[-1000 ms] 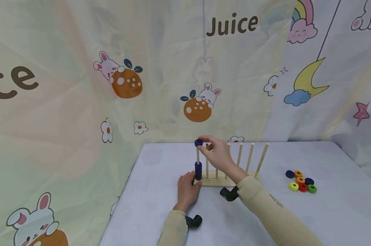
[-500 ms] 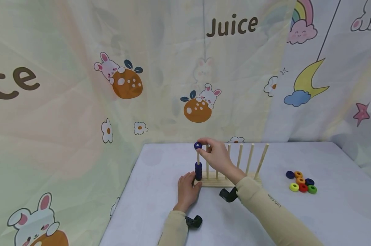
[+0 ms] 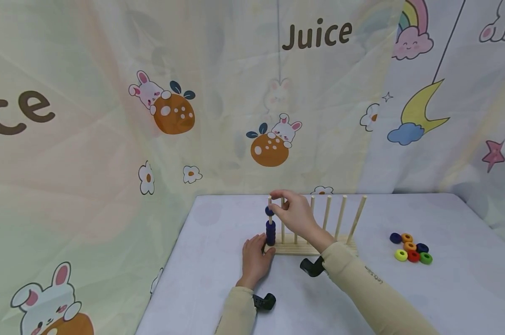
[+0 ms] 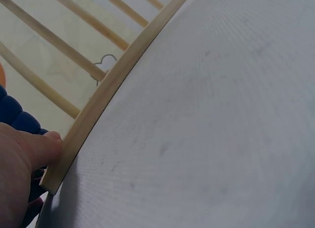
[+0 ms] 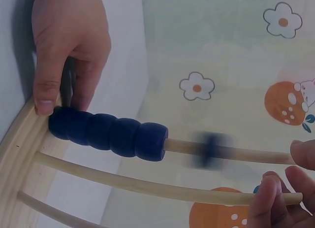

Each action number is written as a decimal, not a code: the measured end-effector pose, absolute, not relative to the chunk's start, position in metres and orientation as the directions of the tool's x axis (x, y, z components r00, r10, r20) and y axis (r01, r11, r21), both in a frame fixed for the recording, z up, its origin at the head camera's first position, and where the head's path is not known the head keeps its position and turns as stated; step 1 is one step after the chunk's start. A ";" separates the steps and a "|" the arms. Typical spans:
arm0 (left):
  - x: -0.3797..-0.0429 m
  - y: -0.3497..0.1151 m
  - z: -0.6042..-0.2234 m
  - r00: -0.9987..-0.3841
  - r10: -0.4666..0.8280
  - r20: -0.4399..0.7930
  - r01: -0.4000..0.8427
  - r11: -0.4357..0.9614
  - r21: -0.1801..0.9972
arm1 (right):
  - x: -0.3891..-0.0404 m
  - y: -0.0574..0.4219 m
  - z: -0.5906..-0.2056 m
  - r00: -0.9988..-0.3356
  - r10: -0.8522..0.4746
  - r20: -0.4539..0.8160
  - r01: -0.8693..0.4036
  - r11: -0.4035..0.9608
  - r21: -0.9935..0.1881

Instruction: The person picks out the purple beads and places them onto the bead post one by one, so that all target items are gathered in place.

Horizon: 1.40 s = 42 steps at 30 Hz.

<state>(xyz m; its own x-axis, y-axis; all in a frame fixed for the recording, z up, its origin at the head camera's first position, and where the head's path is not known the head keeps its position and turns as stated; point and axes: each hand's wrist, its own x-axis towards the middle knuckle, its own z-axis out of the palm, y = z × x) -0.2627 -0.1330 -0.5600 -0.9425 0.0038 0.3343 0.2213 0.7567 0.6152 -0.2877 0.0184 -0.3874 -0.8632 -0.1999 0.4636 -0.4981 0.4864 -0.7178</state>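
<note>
A wooden peg rack (image 3: 294, 249) stands on the table, its row of upright pegs rising from a flat base. My left hand (image 3: 255, 261) grips the base's left end, thumb along the front edge, the other fingers behind. Several dark blue beads (image 5: 108, 134) are stacked at the bottom of the leftmost peg (image 5: 246, 155). Above them one more blue bead (image 5: 211, 150), blurred, is on the same peg, apart from the stack. Beside the peg's top is my right hand (image 3: 296, 214), thumb and fingers parted and holding nothing.
Loose ring beads lie on the table right of the rack: blue (image 3: 395, 238), orange (image 3: 407, 237), yellow (image 3: 400, 255), red (image 3: 413, 256) and green (image 3: 426, 258). A printed cloth (image 3: 218, 93) hangs behind the table (image 3: 319, 302). Black wrist cameras (image 3: 312, 266) stick out below both hands.
The blue bead pinched in my right hand was lowered onto the tip of the leftmost peg and let go; now it slides down. My left hand has stayed at the base.
</note>
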 end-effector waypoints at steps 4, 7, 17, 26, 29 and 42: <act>-0.263 -0.133 -0.561 -0.937 0.005 0.349 0.232 0.755 0.613 | -0.287 0.019 -0.390 -0.862 -0.189 0.470 -0.498 0.489 -0.716; -0.263 -0.133 -0.562 -0.934 0.005 0.356 0.236 0.757 0.609 | -0.287 0.019 -0.392 -0.862 -0.180 0.475 -0.497 0.490 -0.716; -0.264 -0.131 -0.561 -0.944 0.008 0.331 0.219 0.765 0.606 | -0.278 0.024 -0.391 -0.847 -0.150 0.510 -0.521 0.425 -0.740; -0.265 -0.132 -0.562 -0.925 0.011 0.379 0.252 0.765 0.593 | -0.269 0.035 -0.396 -0.776 -0.053 0.628 -0.597 0.382 -0.705; -0.265 -0.132 -0.562 -0.919 0.013 0.394 0.262 0.767 0.585 | -0.266 0.037 -0.398 -0.757 -0.033 0.652 -0.619 0.353 -0.701; -0.264 -0.134 -0.560 -0.932 0.022 0.361 0.247 0.768 0.591 | -0.255 0.045 -0.422 -0.817 -0.016 0.576 -0.545 0.348 -0.763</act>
<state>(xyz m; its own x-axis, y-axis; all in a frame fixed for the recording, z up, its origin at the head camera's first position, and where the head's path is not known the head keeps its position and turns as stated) -0.2642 -0.1335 -0.5600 -0.9324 0.0225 0.3608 0.2472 0.7679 0.5910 -0.2549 0.0449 -0.4221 -0.8172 -0.0161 0.5762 -0.5447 0.3485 -0.7628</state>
